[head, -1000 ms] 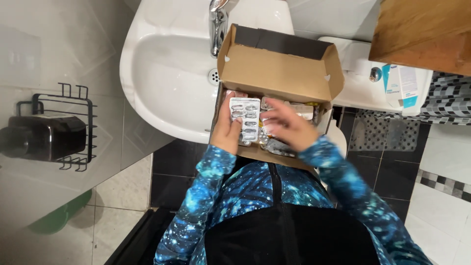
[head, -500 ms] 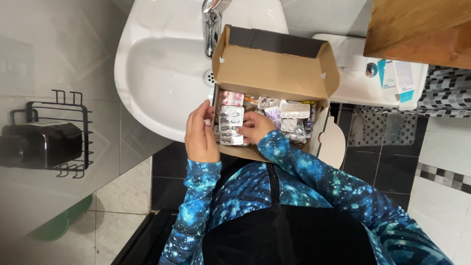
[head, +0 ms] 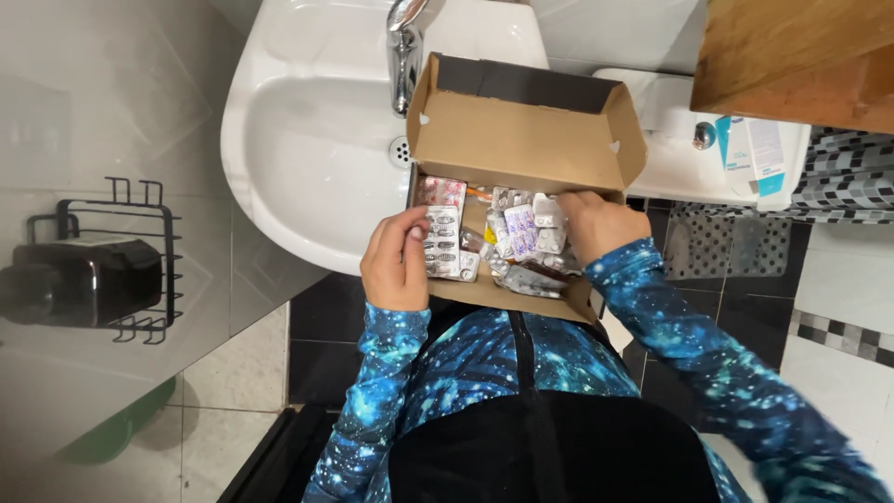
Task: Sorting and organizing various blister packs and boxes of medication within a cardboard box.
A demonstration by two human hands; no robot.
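**Hands in a box of blister packs at the sink edge**

Far left: black wire rack on the wall. White sink has open basin room left of the cardboard box. Left hand grips a silver blister pack at the box's left end. Right hand, fingers curled, reaches among loose blister packs inside; whether it grips one, cannot tell.

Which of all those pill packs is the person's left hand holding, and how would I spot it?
Start at the white sink; an open cardboard box rests against its front edge. At the box's left end the left hand grips a silvery blister strip standing lengthwise. Unlike the pink-backed strip behind it, it shows oblong capsules in two columns.
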